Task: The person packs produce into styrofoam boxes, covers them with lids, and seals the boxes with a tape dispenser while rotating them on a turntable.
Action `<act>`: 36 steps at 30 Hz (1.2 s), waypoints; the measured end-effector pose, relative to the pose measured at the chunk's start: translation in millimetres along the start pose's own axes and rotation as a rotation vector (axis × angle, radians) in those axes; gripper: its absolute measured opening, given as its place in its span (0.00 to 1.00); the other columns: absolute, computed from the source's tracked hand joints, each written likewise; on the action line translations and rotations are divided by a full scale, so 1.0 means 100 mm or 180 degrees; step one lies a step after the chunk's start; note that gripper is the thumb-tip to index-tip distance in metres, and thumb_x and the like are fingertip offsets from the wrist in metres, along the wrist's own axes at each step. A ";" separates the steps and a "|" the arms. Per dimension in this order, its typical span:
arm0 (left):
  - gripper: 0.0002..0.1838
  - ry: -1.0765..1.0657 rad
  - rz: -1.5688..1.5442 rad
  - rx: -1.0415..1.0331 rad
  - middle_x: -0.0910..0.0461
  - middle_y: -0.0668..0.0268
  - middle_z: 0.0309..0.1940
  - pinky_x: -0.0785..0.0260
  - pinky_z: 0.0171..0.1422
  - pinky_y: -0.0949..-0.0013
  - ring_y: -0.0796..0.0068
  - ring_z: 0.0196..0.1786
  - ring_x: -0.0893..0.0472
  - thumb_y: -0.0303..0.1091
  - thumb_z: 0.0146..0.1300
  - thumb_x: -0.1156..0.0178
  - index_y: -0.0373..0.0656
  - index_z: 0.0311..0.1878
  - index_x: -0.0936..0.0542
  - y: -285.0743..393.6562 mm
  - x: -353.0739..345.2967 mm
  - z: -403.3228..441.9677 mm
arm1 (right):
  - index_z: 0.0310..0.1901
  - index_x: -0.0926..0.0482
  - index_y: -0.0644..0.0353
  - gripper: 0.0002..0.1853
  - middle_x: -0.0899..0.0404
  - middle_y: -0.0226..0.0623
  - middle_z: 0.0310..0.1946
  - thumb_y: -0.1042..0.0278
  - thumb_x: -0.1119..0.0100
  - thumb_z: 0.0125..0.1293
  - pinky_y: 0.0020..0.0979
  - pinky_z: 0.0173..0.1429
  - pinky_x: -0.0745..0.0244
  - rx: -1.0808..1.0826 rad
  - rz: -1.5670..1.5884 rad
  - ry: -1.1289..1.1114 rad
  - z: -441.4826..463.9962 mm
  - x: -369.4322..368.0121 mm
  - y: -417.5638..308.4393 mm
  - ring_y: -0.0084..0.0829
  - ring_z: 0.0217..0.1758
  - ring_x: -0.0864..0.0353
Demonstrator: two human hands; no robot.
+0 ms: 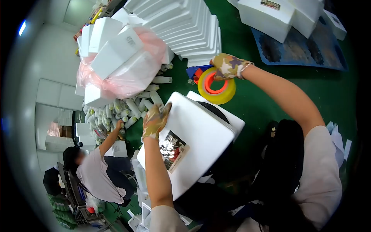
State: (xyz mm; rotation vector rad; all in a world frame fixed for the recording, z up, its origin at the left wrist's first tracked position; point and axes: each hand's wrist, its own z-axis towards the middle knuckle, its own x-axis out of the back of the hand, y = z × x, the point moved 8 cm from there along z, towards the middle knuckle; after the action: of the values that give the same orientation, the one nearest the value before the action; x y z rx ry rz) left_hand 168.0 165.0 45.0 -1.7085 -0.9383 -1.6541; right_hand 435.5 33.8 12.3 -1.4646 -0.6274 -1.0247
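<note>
A white foam box with a shiny printed label stands tilted in front of my body. My left hand, in a camouflage-patterned glove, grips its upper left edge. Above the box's far corner, my right hand, gloved alike, is closed around a tape dispenser. The dispenser carries a large roll of yellow tape on an orange core, with blue and red parts at its front. A second white foam piece and a dark round object show behind the box, partly hidden.
White foam pieces are stacked at the top. Foam boxes in pink plastic stand left, by many white-wrapped bundles on the floor. A seated co-worker reaches toward them. A blue tray bears foam boxes at upper right.
</note>
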 end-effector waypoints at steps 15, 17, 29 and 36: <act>0.29 0.1223 -0.1413 -0.0088 0.28 0.48 0.59 0.33 0.61 0.64 0.53 0.57 0.24 0.40 0.63 0.39 0.35 0.63 0.31 0.33 -0.08 0.02 | 0.50 0.21 0.63 0.29 0.17 0.47 0.38 0.62 0.29 0.42 0.36 0.42 0.22 0.0443 0.0010 -0.0974 0.78 -0.29 -0.48 0.41 0.40 0.16; 0.30 0.1348 -0.1418 -0.0218 0.29 0.48 0.60 0.34 0.62 0.64 0.53 0.58 0.24 0.39 0.62 0.38 0.35 0.64 0.32 0.30 -0.08 0.05 | 0.53 0.23 0.62 0.31 0.18 0.47 0.41 0.62 0.29 0.44 0.36 0.46 0.23 0.0501 0.0089 -0.1118 0.76 -0.31 -0.47 0.41 0.44 0.17; 0.25 -0.0360 -0.1944 0.0264 0.18 0.58 0.48 0.30 0.53 0.71 0.68 0.45 0.19 0.43 0.59 0.35 0.38 0.56 0.22 0.25 -0.28 0.19 | 0.61 0.29 0.58 0.36 0.18 0.43 0.38 0.66 0.33 0.46 0.35 0.45 0.24 0.0060 0.0410 -0.1389 0.21 -0.25 -0.31 0.38 0.41 0.19; 0.25 -0.0067 -0.1798 0.0460 0.17 0.58 0.48 0.30 0.57 0.67 0.62 0.48 0.18 0.51 0.58 0.36 0.46 0.54 0.19 0.19 -0.21 0.10 | 0.55 0.29 0.64 0.28 0.22 0.53 0.38 0.70 0.38 0.49 0.41 0.47 0.27 -0.0531 0.0799 -0.0487 -1.69 0.13 -0.17 0.52 0.45 0.22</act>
State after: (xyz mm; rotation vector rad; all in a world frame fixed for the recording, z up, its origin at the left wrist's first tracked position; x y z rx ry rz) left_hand 189.0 159.9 24.9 -1.4425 -1.6184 -1.8487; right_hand 387.6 -129.5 20.5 -1.7320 -0.4590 -0.7889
